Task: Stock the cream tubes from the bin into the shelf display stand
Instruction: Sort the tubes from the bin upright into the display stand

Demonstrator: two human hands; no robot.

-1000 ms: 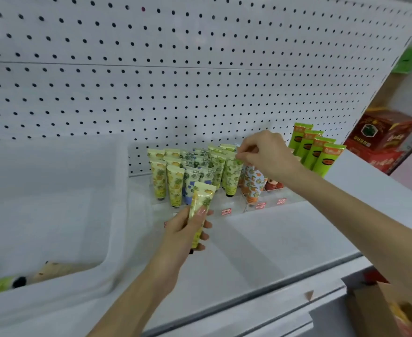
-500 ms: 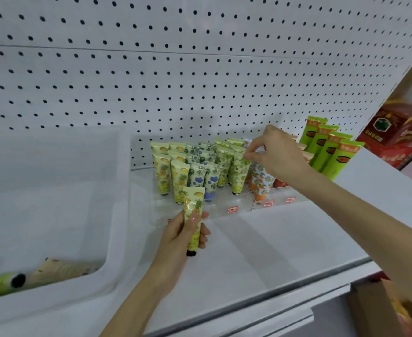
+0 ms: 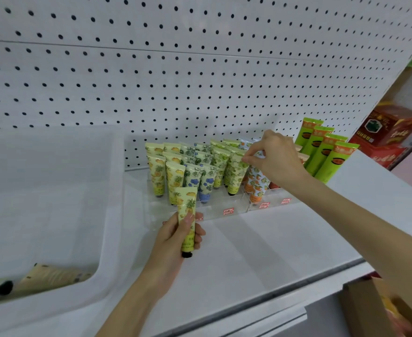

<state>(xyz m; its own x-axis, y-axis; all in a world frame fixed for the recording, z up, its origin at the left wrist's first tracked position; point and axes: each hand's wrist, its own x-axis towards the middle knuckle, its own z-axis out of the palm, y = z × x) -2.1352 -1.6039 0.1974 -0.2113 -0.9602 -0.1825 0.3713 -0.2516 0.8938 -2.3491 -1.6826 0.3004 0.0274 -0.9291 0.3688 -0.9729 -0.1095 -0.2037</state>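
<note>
Our left hand grips a pineapple tube in front of the stand, our right hand pinches an orange tube inside it

Left hand grips a pale-yellow pineapple-print cream tube upright, black cap down, just in front of the clear acrylic display stand. Right hand pinches the top of a white orange-print tube (standing in the stand). A translucent white plastic bin sits left.

left hand is gripping pale-yellow pineapple-print plastic tube; right hand is reaching forward, fingertips pinching (object unclear).
</note>
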